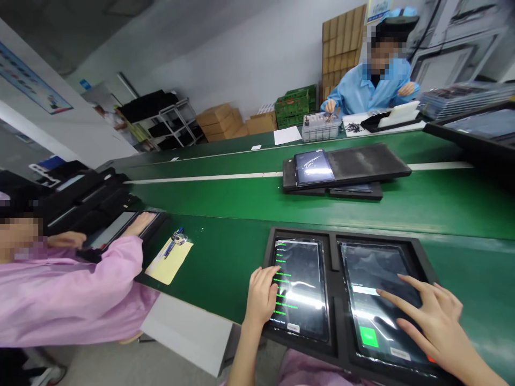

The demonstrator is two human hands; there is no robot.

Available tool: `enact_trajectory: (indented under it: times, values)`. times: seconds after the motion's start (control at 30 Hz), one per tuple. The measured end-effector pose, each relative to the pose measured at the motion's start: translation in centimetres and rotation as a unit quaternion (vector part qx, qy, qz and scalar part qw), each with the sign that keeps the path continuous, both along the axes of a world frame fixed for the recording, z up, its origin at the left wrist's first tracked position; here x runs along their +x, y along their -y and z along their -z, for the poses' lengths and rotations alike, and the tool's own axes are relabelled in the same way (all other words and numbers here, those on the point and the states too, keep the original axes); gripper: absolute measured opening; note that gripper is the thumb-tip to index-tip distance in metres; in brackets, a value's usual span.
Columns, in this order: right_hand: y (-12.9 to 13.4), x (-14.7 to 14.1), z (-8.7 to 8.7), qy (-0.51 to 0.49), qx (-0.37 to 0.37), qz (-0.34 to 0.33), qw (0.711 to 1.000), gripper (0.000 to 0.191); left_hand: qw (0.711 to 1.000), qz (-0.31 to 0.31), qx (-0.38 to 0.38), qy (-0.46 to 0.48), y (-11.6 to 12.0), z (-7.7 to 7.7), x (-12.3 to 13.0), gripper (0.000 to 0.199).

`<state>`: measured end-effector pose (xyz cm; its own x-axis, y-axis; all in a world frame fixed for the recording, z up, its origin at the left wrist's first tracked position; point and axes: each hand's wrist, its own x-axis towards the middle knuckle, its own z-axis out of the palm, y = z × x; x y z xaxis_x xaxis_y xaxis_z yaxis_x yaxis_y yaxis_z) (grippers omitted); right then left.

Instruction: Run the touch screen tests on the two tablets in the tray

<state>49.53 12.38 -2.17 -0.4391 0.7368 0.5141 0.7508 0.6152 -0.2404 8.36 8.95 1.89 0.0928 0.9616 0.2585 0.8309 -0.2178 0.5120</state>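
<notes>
Two tablets lie side by side in a black foam tray at the table's near edge. Green lines of text fill the lit screen of the left tablet. My left hand rests over its left edge, fingers extended onto the glass. On the right tablet there is a pale bar and a green square, and a bit of red shows beside my right hand. That hand is spread above the screen, its index fingertip at the pale bar. Neither hand grips anything.
Beyond the tray, stacked foam trays carry another tablet. Yellow paper with pens lies left. A co-worker in pink handles a tray there; another in blue sits across, near a clear bin.
</notes>
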Motion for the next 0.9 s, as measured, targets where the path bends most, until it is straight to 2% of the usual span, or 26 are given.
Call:
enact_trajectory:
  times: [0.1, 0.23, 0.37, 0.5, 0.57, 0.6, 0.67, 0.73, 0.8, 0.9]
  values:
    - [-0.2, -0.4, 0.0, 0.018, 0.012, 0.005, 1.0, 0.037, 1.0, 0.02, 0.011, -0.016, -0.1, -0.2, 0.0, 0.054]
    - [-0.3, 0.8, 0.9, 0.01, 0.03, 0.048, 0.998, 0.037, 0.999, 0.039, 0.005, -0.022, -0.2, -0.6, 0.1, 0.056]
    - [0.3, 1.7, 1.4, -0.025, 0.033, 0.051, 0.998, 0.035, 0.997, 0.056, -0.018, -0.05, -0.2, -1.0, 0.5, 0.045]
    - [0.9, 2.0, 0.1, -0.092, 0.033, 0.082, 0.992, 0.029, 0.999, 0.005, 0.023, -0.028, -0.5, -2.0, 0.3, 0.041]
    - [0.2, 2.4, -0.8, -0.119, 0.012, 0.102, 0.988, 0.031, 0.999, -0.017, 0.021, 0.017, -1.6, -3.2, 0.1, 0.041]
    - [-0.6, 2.6, -1.2, -0.124, -0.006, 0.1, 0.987, 0.034, 0.999, -0.009, 0.003, 0.04, -2.5, -3.9, 0.2, 0.039]
    - [-3.0, 2.8, -1.6, -0.112, -0.056, 0.063, 0.99, 0.038, 0.996, 0.057, -0.04, 0.061, -5.1, -5.2, 0.9, 0.036]
    - [-5.9, 2.5, -1.5, -0.078, -0.089, 0.016, 0.993, 0.042, 0.985, 0.161, -0.064, 0.028, -8.2, -5.9, 2.4, 0.041]
    - [-8.5, 1.5, -1.2, -0.036, -0.083, 0.02, 0.996, 0.045, 0.967, 0.242, -0.067, -0.046, -11.0, -5.6, 4.6, 0.054]
    - [-10.7, -0.1, -0.8, 0.017, -0.054, 0.081, 0.995, 0.044, 0.948, 0.277, -0.059, -0.148, -13.3, -4.1, 7.7, 0.064]
